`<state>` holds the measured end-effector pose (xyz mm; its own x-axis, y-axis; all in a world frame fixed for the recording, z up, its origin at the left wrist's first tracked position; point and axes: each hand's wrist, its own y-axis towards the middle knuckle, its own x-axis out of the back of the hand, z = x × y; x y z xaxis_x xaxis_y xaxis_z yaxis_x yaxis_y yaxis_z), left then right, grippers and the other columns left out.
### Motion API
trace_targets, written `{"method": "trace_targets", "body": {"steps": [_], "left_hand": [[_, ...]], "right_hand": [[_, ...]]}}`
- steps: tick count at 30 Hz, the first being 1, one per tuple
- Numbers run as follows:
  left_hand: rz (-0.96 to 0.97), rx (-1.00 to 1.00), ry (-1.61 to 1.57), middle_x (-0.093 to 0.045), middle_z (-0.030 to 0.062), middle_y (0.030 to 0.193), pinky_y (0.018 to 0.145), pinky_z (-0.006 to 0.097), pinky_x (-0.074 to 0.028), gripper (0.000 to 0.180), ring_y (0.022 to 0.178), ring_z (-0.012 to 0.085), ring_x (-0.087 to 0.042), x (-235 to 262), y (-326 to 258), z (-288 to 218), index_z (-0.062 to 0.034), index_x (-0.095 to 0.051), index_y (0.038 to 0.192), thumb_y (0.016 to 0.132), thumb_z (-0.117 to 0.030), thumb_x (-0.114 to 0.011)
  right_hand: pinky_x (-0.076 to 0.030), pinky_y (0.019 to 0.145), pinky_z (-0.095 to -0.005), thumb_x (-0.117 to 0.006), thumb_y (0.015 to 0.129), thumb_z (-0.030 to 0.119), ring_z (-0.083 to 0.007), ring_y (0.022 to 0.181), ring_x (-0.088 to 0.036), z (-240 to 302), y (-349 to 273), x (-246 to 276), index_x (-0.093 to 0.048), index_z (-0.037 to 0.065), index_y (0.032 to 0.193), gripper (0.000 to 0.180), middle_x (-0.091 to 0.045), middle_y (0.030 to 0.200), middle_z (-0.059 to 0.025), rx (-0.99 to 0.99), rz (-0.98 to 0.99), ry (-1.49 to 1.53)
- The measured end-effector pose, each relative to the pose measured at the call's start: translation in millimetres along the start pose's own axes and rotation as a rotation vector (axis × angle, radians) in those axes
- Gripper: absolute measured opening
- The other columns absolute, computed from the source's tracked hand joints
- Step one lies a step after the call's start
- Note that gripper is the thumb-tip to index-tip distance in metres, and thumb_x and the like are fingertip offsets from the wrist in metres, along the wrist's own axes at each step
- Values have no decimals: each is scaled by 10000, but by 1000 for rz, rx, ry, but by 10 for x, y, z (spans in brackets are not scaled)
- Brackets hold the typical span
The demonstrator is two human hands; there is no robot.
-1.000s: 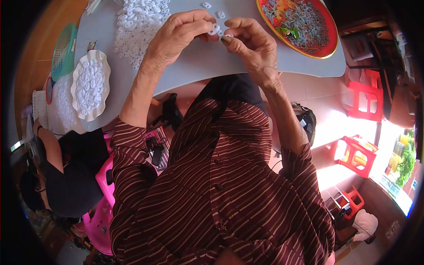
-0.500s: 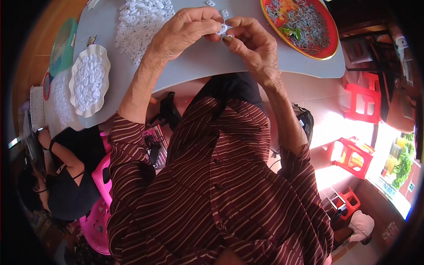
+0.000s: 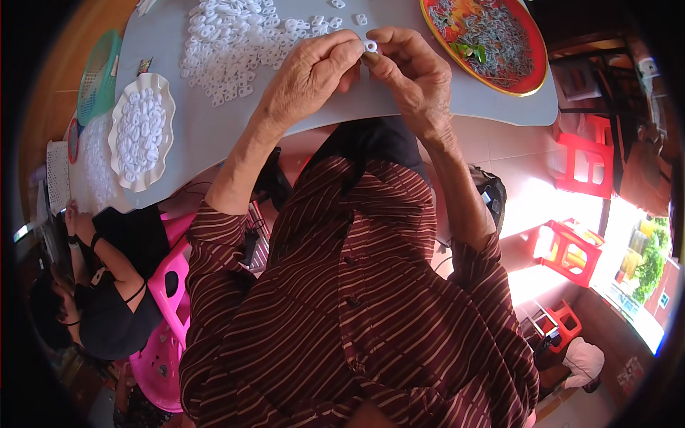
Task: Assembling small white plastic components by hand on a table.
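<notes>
A small white plastic piece with a round hole (image 3: pixel 370 46) is pinched between my two hands above the grey table. My right hand (image 3: pixel 415 78) grips it from the right, its thumb pressed against the lower side and the index finger bent above. From the left, my left hand (image 3: pixel 317 71) has its thumb and curled fingers closed against the same piece, hiding part of it. Beyond and left of my left hand spreads a heap of similar white plastic pieces (image 3: pixel 221 53). A few single ones (image 3: pixel 360 19) lie just past my fingertips.
A red tray with a gold rim (image 3: pixel 540 68) holding many thin metal pieces and a green leaf stands at right. At left are a wavy-edged white dish (image 3: pixel 169 118) of white pieces and a green basket (image 3: pixel 100 75). A person (image 3: pixel 114 307) sits on a pink chair (image 3: pixel 168 285).
My left hand has shifted right and closed in against my right fingers, covering most of the gap between them. More of the white heap shows. The seated person's arm has moved.
</notes>
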<state>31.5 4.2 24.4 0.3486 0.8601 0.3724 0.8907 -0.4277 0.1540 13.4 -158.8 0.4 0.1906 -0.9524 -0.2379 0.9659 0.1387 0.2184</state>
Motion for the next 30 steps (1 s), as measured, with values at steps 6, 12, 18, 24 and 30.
{"method": "trace_targets", "body": {"steps": [6,12,18,24,30], "left_hand": [[-171,67,-67,-426,31,556,501,267,-361,253,521,101,-413,-92,-67,66,-25,-516,815,907,-251,-449],[-184,13,-20,-401,51,563,495,280,-361,233,520,113,-389,-132,-107,101,-20,-490,790,898,-224,-456],[-199,-213,118,-373,97,587,508,296,-372,196,529,153,-344,-141,-88,240,-7,-468,802,886,-182,-445],[-85,-124,247,-503,126,789,558,345,-408,118,613,312,-493,-106,-129,219,-2,-444,859,864,-110,-399],[-163,-180,96,-325,84,590,509,297,-358,227,563,134,-298,-141,-110,242,-5,-445,777,890,-202,-438]], "right_hand": [[-494,756,-238,-633,812,-14,-130,819,-623,-31,1,-14,-522,-32,1083,293,-604,863,-59,17,125,24],[-508,731,-239,-647,806,4,-127,811,-631,-75,-11,9,-530,-22,1070,290,-628,854,-78,75,122,-105],[-515,671,-239,-687,775,46,-111,743,-632,-70,-30,7,-563,-14,992,257,-638,769,-66,126,62,-427],[-520,659,-248,-698,767,60,-128,739,-645,-74,-33,18,-564,-20,938,231,-653,778,-81,136,77,-424],[-520,660,-249,-698,770,63,-136,753,-655,-56,-36,27,-562,-28,925,225,-658,781,-96,121,100,-404]]}}
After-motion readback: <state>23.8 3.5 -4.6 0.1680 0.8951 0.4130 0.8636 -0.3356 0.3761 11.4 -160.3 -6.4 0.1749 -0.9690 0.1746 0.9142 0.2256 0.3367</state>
